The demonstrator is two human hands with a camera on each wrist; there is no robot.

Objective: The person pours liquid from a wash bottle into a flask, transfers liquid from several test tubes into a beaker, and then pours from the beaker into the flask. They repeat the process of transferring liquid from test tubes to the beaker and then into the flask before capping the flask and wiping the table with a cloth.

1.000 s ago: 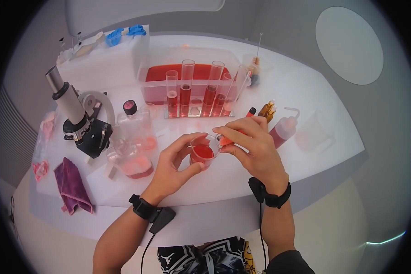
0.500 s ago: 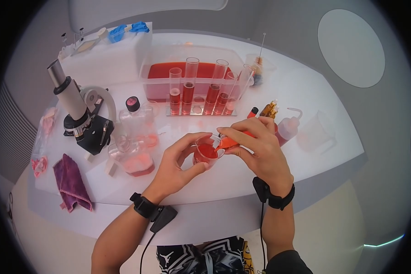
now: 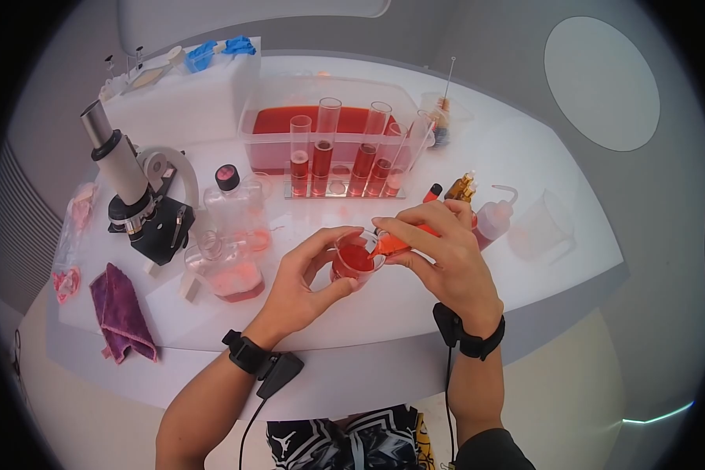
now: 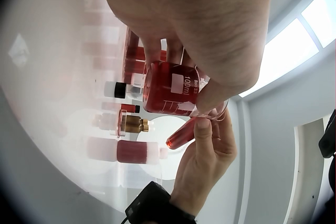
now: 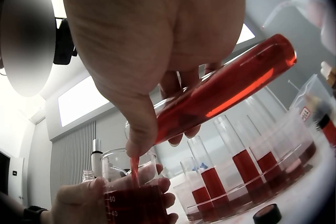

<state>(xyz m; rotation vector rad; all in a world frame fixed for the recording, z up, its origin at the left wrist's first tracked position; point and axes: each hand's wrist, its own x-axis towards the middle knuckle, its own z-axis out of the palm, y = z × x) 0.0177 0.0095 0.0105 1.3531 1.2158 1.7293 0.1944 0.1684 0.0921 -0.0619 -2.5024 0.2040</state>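
My left hand [image 3: 299, 286] grips a small glass beaker [image 3: 351, 265] of red liquid; in the left wrist view the beaker [image 4: 170, 88] shows a 100ml mark. My right hand [image 3: 451, 254] pinches a glass tube [image 3: 395, 244] of red liquid, tilted with its mouth over the beaker's rim. The right wrist view shows a red stream running from the tube [image 5: 226, 90] into the beaker [image 5: 137, 203], with the right thumb near the tube's mouth.
Behind the hands stands a rack [image 3: 345, 196] of test tubes before a plastic tub [image 3: 262, 145]. To the left are clear bottles [image 3: 235, 204], a microscope [image 3: 137, 192] and a purple cloth [image 3: 123, 313]. A wash bottle [image 3: 493, 219], brown bottles [image 3: 462, 186] and a clear beaker [image 3: 542, 227] stand right.
Since a second ago, the right hand has tilted the tube further over the beaker, and red liquid has reached its mouth. Over the last half second both hands have barely moved.
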